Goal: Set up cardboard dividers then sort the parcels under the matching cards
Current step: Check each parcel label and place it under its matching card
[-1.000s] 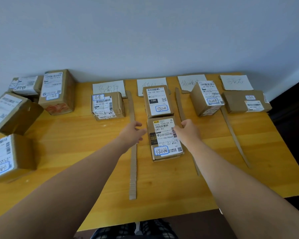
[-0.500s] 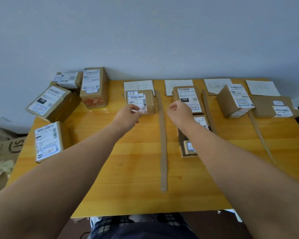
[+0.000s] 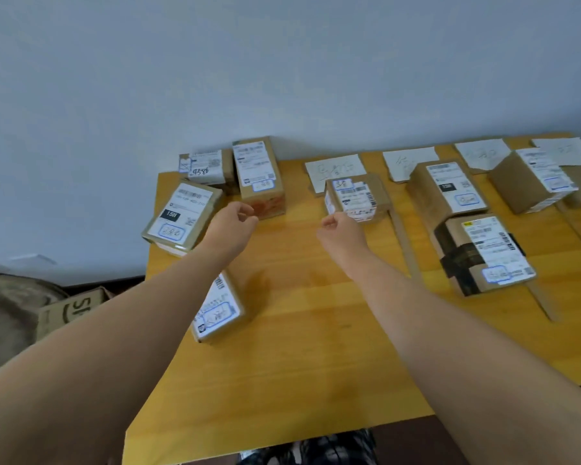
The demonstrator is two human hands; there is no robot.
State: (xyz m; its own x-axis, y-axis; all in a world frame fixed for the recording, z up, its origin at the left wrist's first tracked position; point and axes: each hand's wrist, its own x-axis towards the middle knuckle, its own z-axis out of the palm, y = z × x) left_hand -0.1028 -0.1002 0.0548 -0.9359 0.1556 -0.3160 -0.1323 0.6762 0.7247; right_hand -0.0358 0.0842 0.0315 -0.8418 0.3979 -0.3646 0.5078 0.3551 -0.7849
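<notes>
Four unsorted parcels cluster at the upper-left table corner, apart from the carded lanes at upper right, while the empty left hand and right hand, fingers loosely curled, hover mid-frame, apparently reaching for one.
</notes>
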